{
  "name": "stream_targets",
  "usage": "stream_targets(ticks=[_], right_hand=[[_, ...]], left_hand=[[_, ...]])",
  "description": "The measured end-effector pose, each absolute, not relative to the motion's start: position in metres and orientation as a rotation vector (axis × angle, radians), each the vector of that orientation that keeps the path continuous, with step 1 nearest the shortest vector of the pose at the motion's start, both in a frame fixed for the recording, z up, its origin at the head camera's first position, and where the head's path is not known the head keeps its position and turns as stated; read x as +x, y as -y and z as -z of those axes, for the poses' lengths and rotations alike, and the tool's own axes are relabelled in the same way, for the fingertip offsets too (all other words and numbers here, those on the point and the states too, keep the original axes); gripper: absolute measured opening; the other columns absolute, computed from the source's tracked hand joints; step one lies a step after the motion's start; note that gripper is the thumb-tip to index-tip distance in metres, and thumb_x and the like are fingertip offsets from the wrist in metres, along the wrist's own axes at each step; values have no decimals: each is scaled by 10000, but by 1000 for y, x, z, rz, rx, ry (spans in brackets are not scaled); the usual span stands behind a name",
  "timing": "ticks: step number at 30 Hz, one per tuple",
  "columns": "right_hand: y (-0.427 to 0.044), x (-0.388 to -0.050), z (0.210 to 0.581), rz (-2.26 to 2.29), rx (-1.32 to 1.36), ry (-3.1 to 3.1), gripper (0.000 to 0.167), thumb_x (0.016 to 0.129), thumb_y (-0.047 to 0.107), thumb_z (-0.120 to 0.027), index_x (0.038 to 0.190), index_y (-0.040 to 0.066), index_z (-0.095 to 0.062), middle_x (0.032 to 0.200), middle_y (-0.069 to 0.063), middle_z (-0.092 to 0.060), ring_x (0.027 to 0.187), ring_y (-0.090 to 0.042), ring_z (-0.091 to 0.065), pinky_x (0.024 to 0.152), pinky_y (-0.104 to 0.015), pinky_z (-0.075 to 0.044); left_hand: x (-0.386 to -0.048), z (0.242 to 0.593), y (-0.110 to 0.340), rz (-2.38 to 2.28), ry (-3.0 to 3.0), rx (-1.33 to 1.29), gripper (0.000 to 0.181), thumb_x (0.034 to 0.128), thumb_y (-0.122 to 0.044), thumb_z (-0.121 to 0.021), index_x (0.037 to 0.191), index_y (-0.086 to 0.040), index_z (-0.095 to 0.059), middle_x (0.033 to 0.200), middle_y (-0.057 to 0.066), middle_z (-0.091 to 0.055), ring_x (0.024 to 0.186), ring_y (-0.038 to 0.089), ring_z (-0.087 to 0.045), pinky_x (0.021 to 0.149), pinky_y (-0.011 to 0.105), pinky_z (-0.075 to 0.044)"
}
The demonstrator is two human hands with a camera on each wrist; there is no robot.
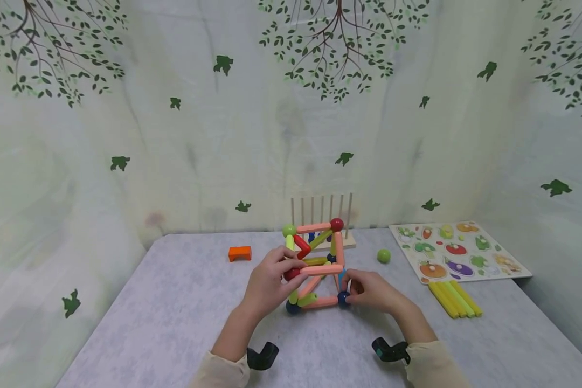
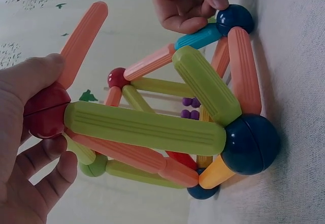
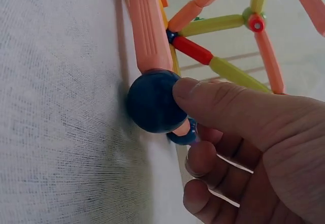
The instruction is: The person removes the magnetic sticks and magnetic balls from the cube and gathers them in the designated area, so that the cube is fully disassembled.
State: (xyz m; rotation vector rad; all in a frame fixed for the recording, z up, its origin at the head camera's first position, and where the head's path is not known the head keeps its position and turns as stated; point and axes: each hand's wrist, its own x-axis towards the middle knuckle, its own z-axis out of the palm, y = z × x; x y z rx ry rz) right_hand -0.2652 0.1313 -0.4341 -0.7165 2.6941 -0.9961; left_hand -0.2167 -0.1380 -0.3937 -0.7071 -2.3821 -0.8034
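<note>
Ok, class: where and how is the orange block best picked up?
Probably by pinching both ends of the orange block, with thumb and fingers coming from above. It stands on the table like a low bridge, notch downward, and nothing stands against either end, so both look free.

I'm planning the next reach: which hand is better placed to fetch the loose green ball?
Probably the right hand: the loose green ball lies just beyond it, though it would first have to release the navy ball. The left hand is farther away, gripping the red ball.
</note>
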Motion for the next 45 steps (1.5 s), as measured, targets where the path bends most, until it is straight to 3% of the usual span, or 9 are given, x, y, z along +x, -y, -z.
stream_targets(ticks=[8, 15, 20, 31, 45], right_hand=[[-118, -251, 409, 1457, -833, -2635, 369, 971, 239, -662, 1317, 158, -563, 987, -69, -655, 672, -219, -603, 562, -285, -509], [-109, -236, 390, 1521, -895, -2658, 212, 959, 234, -676, 1153, 154, -646, 996, -35, -677, 727, -158, -588, 625, -241, -517], [-109, -228, 382, 1468, -928, -2706, 201, 948, 215, -693, 1132, 152, -647, 962, -11, -679, 705, -124, -575, 624, -237, -512], [-105, -211, 365, 1444, -1166, -2780, 206, 904, 161, -744, 1091, 188, -662, 953, 57, -676, 693, -59, -572, 631, -247, -536], [-153, -226, 358, 1673, -900, -2867, 200, 943, 141, -690, 1143, 129, -696, 930, -60, -703, 716, -118, -627, 630, -241, -539]], left_hand=[[-214, 394, 139, 809, 2393, -689, 166, 850, -234, -809, 994, -159, -775, 1022, -44, -619, 858, 75, -520, 665, 213, -541], [-215, 390, 139, 829, 2422, -716, 166, 867, -220, -792, 1020, -165, -759, 1045, -47, -616, 869, 75, -519, 680, 250, -560], [-215, 390, 139, 823, 2442, -709, 154, 866, -208, -784, 1012, -176, -750, 1036, -58, -615, 862, 64, -511, 674, 182, -524], [-215, 391, 139, 825, 2453, -693, 172, 863, -168, -781, 1031, -183, -744, 1047, -57, -617, 879, 70, -514, 687, 235, -559], [-216, 391, 139, 850, 2461, -691, 162, 856, -163, -794, 1012, -175, -751, 1036, -60, -605, 892, 73, -519, 699, 283, -573]])
